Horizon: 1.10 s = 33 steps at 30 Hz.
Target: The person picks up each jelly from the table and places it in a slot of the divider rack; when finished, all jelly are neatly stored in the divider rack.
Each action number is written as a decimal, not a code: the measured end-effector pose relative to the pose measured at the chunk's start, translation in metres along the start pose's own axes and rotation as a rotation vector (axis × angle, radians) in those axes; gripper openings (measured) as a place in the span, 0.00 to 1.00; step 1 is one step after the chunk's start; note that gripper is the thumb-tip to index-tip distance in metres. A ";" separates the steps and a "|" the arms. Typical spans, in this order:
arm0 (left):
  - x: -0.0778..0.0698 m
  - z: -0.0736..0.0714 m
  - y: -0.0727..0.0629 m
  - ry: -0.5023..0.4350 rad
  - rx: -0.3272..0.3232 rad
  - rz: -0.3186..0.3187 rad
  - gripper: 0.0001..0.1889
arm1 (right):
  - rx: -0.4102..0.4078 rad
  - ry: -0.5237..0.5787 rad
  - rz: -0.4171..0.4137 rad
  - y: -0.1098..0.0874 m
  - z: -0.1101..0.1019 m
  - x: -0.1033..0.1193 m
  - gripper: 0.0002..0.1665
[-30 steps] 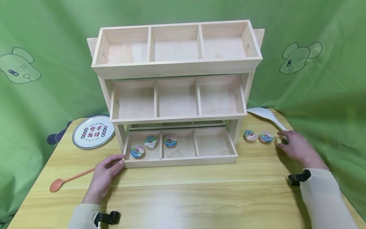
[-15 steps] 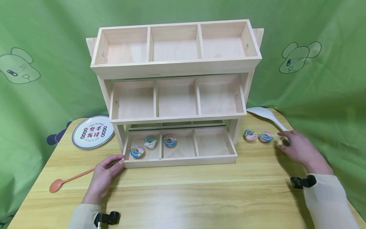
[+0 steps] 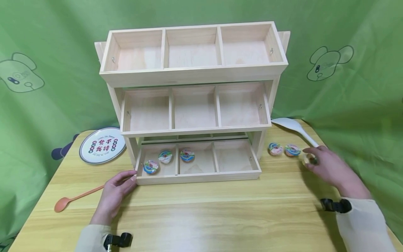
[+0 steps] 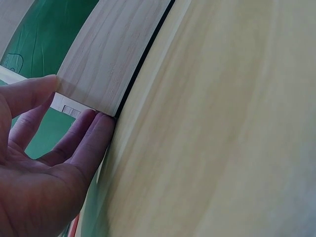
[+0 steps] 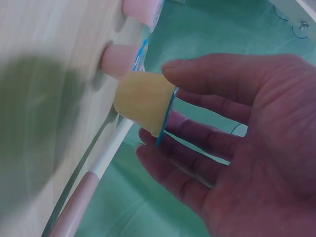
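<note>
My right hand [image 3: 327, 165] pinches a small yellow jelly cup [image 5: 143, 101] between thumb and fingers, its lid side facing the palm in the right wrist view. Beside it on the table stand a pink jelly cup [image 3: 275, 149] and another lidded jelly cup [image 3: 292, 150]. At the other side, my left hand [image 3: 114, 192] touches the left front corner of the bottom tray [image 3: 201, 177] of a three-tier wooden rack [image 4: 113, 54] with its fingertips. Inside that tray, two jelly cups [image 3: 151, 167] sit in the left compartment and one jelly cup [image 3: 187, 155] in the middle one.
Above are the rack's middle tray [image 3: 195, 131] and top tray [image 3: 195, 75], each with three compartments. A white spoon [image 3: 292, 125] lies behind my right hand. On the left are a printed oval plate [image 3: 102, 157] and an orange spoon [image 3: 70, 201]. A green curtain [image 3: 346, 105] hangs behind.
My right hand and the yellow jelly cup have shifted slightly toward the front, and the right forearm has moved outward and down. The left hand has stayed at the tray corner.
</note>
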<state>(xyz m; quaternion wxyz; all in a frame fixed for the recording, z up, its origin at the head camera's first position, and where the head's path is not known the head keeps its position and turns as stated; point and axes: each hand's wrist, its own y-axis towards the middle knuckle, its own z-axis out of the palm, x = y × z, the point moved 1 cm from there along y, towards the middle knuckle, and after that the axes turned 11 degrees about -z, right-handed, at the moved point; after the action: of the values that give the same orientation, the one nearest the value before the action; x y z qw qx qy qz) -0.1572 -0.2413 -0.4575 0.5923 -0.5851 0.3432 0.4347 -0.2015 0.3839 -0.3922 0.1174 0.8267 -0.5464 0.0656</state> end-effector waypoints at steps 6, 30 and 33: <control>0.000 0.000 0.000 -0.006 0.000 -0.004 0.18 | 0.006 0.005 -0.021 -0.001 -0.001 0.008 0.27; 0.001 0.000 0.001 -0.009 0.007 0.017 0.18 | 0.044 0.027 -0.107 0.000 -0.002 0.045 0.27; 0.002 0.000 0.001 -0.012 0.009 0.025 0.18 | 0.053 0.037 -0.113 0.001 -0.001 0.049 0.27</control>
<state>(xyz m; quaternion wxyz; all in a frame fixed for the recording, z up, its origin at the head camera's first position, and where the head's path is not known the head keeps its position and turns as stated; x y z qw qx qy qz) -0.1575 -0.2413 -0.4595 0.5915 -0.5757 0.3489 0.4438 -0.1833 0.3404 -0.3793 0.1093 0.8577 -0.4946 0.0884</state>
